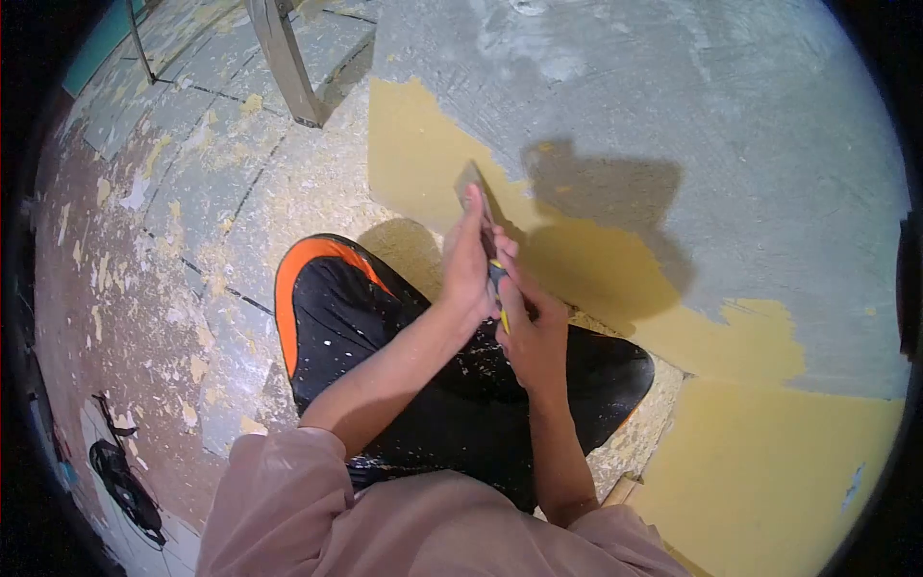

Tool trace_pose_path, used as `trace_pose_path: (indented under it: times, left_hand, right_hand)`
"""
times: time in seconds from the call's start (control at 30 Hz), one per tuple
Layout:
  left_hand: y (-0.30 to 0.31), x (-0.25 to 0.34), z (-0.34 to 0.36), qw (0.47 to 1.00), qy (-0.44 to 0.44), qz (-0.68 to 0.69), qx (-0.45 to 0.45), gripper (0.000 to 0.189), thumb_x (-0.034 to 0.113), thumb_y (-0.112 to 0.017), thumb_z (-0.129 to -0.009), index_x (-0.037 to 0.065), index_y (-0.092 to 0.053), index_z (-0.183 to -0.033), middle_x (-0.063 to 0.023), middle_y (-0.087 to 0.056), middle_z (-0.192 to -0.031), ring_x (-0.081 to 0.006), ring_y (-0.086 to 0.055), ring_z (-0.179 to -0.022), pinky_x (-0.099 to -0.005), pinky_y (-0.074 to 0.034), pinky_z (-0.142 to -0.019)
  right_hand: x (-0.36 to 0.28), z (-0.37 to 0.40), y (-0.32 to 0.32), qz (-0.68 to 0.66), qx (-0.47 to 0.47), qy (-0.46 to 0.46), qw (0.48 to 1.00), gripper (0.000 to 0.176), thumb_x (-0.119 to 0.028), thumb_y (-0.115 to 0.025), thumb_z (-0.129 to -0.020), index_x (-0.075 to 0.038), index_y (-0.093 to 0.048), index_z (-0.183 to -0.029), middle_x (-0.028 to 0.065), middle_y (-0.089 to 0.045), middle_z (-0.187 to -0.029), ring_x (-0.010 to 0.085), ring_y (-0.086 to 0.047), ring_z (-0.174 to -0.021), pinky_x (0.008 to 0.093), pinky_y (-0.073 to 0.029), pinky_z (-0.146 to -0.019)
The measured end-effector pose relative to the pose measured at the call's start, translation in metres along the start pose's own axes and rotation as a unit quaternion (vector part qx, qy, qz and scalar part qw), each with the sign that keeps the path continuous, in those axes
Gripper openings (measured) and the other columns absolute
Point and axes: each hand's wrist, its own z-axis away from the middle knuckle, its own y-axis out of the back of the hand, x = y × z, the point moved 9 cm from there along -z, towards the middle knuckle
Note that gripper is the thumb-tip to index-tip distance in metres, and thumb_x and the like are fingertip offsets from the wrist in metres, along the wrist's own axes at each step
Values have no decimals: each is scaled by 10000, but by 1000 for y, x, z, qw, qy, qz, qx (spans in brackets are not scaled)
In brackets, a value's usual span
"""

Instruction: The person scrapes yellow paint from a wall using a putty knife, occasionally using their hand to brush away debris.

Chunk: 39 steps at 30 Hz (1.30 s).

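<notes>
A scraper [467,177] with a flat grey blade and a yellow-and-dark handle points up and away from me, in front of the wall. My right hand [535,337] is closed around its handle. Higher up, my left hand [465,260] grips along the blade, thumb on the near side and fingertips showing on the far side. Part of the blade and handle is hidden between my hands. Close behind them is the wall [577,260], with yellow paint along its lower part and bare grey above a ragged edge.
Pale paint flakes [308,183] cover the floor around my bent legs in dark trousers [433,394]. A wooden leg [286,62] stands at the upper left. A black cable-like bundle [128,486] lies at the lower left.
</notes>
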Motion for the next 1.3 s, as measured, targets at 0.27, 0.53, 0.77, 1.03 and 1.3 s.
trace_pose_path:
  times: [0.27, 0.53, 0.77, 1.03, 1.3]
  left_hand:
    - [-5, -29, 11, 993, 18, -111, 31, 372, 452, -531, -883, 95, -542, -778, -10, -539, -635, -106, -507, -527, -242, -400, -496]
    - [-3, -31, 19, 986, 38, -145, 67, 425, 518, -490, -880, 98, -543, -835, 15, -451, -597, -97, -416, -533, -231, -363, -500]
    - [-13, -33, 25, 987, -24, -134, 90, 437, 536, -495, -868, 106, -552, -918, 29, -484, -664, -91, -428, -558, -235, -375, -523]
    - [-25, -40, 38, 991, 16, -128, 37, 445, 529, -510, -865, 87, -538, -817, -15, -506, -624, -111, -484, -533, -257, -412, -486]
    - [-12, -15, 32, 981, 9, -176, 84, 485, 560, -499, -856, 83, -547, -781, -22, -507, -623, -117, -474, -516, -239, -396, -500]
  right_hand:
    - [30, 17, 12, -81, 59, -103, 990, 314, -136, -508, -917, -72, -555, -1221, -16, -499, -654, 39, -384, -461, 182, -313, -406]
    - [18, 15, 12, -71, 42, -64, 995, 330, -141, -498, -920, -56, -530, -1237, -12, -477, -626, 41, -375, -423, 178, -264, -359]
    - [7, 11, 13, -70, 25, -68, 995, 322, -136, -506, -913, -66, -550, -1225, -15, -531, -713, 38, -406, -528, 182, -322, -429]
    - [2, 28, 26, -64, 23, -87, 994, 319, -140, -496, -918, -65, -551, -1224, -14, -522, -689, 37, -384, -499, 185, -316, -432]
    - [3, 27, 7, -58, 10, -78, 995, 322, -138, -509, -917, -64, -546, -1228, -16, -538, -699, 30, -393, -494, 184, -334, -433]
